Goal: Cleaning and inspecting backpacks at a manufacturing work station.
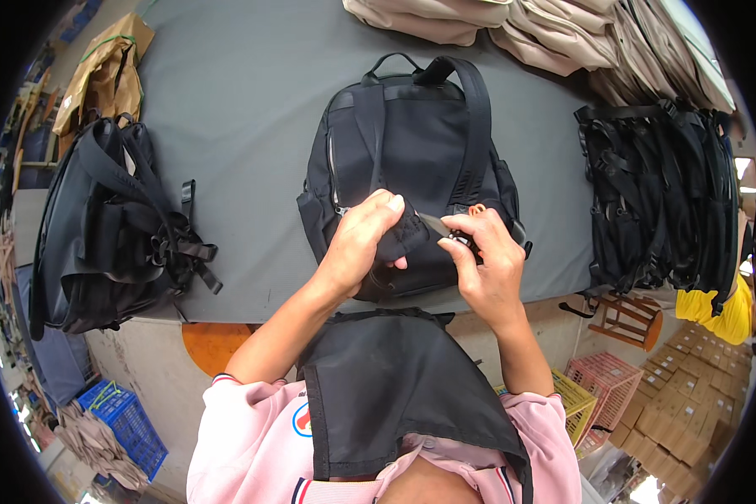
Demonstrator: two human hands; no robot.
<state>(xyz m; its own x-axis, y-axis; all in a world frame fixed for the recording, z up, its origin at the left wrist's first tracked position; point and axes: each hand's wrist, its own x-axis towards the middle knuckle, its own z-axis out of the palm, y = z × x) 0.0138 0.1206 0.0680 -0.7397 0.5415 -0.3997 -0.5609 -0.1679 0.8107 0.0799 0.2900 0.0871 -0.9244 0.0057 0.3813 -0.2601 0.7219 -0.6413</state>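
Observation:
A black backpack (pixel 420 126) lies on the grey-covered table with its top handle at the far end and its shoulder straps facing up. My left hand (pixel 363 239) is closed on the lower end of a shoulder strap (pixel 405 228), holding it raised over the pack's lower part. Between the thumb and fingers of my right hand (pixel 489 265) is a pair of small thread snips (pixel 434 224), with a metal blade and an orange loop. The blade points left at the strap's edge. My fingers cover most of the snips' handle.
Another black backpack (pixel 101 227) stands at the table's left edge, near a brown paper bag (pixel 101 76). Black packs (pixel 655 202) are piled at the right, beige ones (pixel 554 34) at the far right. Below the table are a stool (pixel 630 323), crates (pixel 605 382) and cartons (pixel 689 395).

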